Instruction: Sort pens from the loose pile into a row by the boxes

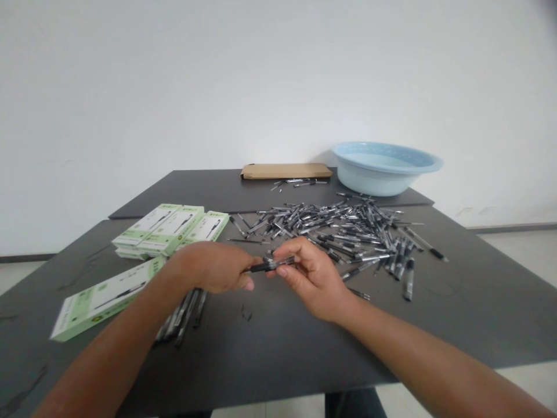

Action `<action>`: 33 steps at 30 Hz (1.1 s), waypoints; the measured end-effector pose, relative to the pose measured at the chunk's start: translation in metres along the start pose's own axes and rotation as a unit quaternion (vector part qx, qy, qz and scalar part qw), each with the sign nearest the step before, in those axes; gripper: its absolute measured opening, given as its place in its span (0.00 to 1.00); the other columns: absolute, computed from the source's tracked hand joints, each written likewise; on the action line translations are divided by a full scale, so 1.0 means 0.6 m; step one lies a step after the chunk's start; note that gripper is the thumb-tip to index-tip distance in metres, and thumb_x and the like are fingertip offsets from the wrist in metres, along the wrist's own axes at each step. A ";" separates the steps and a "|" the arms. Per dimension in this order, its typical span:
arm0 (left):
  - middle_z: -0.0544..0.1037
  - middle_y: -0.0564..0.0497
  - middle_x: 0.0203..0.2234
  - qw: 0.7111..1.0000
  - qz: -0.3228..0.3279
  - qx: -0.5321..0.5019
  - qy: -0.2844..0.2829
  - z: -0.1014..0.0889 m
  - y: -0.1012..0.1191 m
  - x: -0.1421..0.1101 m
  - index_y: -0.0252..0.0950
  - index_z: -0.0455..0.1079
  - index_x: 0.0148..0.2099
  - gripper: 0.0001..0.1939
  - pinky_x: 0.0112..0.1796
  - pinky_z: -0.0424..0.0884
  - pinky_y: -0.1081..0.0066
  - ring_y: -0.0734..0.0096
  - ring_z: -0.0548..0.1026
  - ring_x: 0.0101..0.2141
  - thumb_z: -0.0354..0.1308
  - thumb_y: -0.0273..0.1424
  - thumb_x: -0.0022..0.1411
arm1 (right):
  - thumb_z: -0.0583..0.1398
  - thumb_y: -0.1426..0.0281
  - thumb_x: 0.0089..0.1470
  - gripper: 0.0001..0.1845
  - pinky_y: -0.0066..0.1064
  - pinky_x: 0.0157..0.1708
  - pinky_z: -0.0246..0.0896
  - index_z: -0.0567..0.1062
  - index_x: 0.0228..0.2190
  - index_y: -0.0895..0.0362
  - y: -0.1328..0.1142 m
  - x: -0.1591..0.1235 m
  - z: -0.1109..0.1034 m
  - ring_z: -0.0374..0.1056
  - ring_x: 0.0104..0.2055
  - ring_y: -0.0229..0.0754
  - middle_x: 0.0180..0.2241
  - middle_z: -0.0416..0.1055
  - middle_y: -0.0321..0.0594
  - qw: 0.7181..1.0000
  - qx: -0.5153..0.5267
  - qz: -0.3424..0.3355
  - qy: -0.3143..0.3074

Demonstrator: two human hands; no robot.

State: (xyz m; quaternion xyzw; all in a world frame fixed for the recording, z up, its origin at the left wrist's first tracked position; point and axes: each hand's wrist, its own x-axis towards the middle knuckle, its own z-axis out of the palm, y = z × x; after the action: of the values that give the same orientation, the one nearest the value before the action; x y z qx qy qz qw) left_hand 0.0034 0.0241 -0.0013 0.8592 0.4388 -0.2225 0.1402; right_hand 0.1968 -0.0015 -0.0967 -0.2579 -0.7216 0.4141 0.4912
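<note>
Over the middle of the table, my right hand [315, 281] pinches a clear-barrelled pen with a black grip [261, 267] between thumb and fingers. Part of another pen seems to show behind its fingertips. My left hand [220, 267] is closed around the pen's left end, its thumb below, and that end is hidden by the fingers. Below my left wrist, several pens [187, 313] lie side by side, partly covered by the forearm. A large loose heap of similar pens [343, 226] spreads beyond my right hand.
A green-and-white pen box [108, 293] lies at the left, with several more boxes [169, 226] stacked behind it. At the back are a flat brown cardboard piece [287, 170], a few loose pens [304, 183] and a light blue basin [378, 177]. The dark table [278, 360] has a seam across it.
</note>
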 end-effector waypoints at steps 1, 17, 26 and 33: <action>0.81 0.40 0.41 1.000 -0.012 0.009 -0.018 -0.001 0.001 0.000 0.38 0.67 0.59 0.24 0.34 0.71 0.63 0.51 0.78 0.38 0.52 0.38 0.61 | 0.58 0.66 0.59 0.11 0.31 0.36 0.65 0.66 0.44 0.53 0.000 -0.001 0.000 0.71 0.37 0.40 0.36 0.72 0.39 1.000 -0.018 0.001 0.001; 0.81 0.42 0.39 0.999 -0.019 0.007 -0.036 -0.009 0.013 -0.008 0.37 0.65 0.61 0.25 0.34 0.69 0.66 0.54 0.77 0.37 0.52 0.34 0.62 | 0.58 0.70 0.58 0.06 0.30 0.37 0.65 0.72 0.40 0.54 -0.029 0.008 -0.015 0.71 0.37 0.40 0.35 0.75 0.40 0.974 -0.212 -0.074 -0.013; 0.81 0.44 0.40 0.999 -0.022 0.004 -0.023 -0.003 0.006 -0.005 0.43 0.68 0.57 0.22 0.33 0.69 0.65 0.52 0.77 0.38 0.54 0.36 0.60 | 0.56 0.70 0.60 0.07 0.32 0.40 0.65 0.72 0.40 0.54 -0.030 0.009 -0.011 0.71 0.39 0.41 0.37 0.75 0.42 0.963 -0.239 -0.124 -0.022; 0.78 0.40 0.46 0.999 -0.050 0.006 -0.019 -0.003 0.014 -0.006 0.41 0.66 0.59 0.24 0.38 0.71 0.60 0.47 0.76 0.43 0.54 0.37 0.60 | 0.57 0.69 0.59 0.05 0.29 0.36 0.64 0.72 0.38 0.55 -0.035 0.009 -0.011 0.72 0.36 0.40 0.34 0.76 0.40 0.959 -0.260 -0.112 -0.009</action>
State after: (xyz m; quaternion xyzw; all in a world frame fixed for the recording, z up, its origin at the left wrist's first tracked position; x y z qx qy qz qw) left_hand 0.0088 0.0174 0.0029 0.8328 0.4770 -0.2482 0.1317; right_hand 0.2017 -0.0062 -0.0753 -0.2904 -0.8331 0.1567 0.4439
